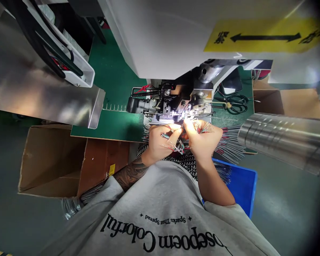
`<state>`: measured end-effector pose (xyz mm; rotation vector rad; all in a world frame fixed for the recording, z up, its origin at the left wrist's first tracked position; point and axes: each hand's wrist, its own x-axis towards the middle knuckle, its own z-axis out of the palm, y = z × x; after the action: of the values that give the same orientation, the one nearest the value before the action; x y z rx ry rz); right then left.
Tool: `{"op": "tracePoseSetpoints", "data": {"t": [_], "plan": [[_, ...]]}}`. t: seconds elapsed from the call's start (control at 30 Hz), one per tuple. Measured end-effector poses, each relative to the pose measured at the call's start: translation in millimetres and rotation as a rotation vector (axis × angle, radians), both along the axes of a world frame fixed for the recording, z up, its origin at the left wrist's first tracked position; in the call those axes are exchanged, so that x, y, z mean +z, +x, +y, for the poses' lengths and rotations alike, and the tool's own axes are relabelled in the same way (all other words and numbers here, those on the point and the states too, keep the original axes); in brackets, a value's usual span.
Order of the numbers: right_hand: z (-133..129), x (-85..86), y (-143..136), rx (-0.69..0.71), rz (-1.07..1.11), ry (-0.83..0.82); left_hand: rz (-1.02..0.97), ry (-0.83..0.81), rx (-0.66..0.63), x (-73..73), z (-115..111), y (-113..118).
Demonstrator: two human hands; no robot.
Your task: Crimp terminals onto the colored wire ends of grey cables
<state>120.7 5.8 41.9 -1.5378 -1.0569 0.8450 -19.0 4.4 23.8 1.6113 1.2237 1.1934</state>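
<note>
Both hands are close together at the front of a lit machine head (176,101). My left hand (161,142) is closed around thin wires with coloured ends (179,146), its thumb and forefinger pressed together. Fingers of my right hand (204,140) are closed on another bunch of fine wires (202,127), with its thumb near the bright working point. Long grey and red wires (232,142) fan out to the right behind my right hand. Exactly which wire lies at each fingertip is too small to tell.
Green table (109,67) carries black-handled scissors (237,104) at right. A metal plate (56,96) juts in from the left, a metal cylinder (285,140) from the right. Below are a cardboard box (53,163) and a blue bin (245,185).
</note>
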Motion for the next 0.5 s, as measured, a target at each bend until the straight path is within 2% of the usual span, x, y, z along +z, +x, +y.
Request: {"op": "tracePoseSetpoints", "data": {"t": [0.3,0.5], "plan": [[4.1,-0.1,0.8,0.031,0.015,-0.064,0.021,0.08,0.072,6.4,2.1,1.3],[4.4,-1.4,1.0,0.036,0.04,-0.05,0.015,0.019,0.086,4.1,2.1,0.5]]}}
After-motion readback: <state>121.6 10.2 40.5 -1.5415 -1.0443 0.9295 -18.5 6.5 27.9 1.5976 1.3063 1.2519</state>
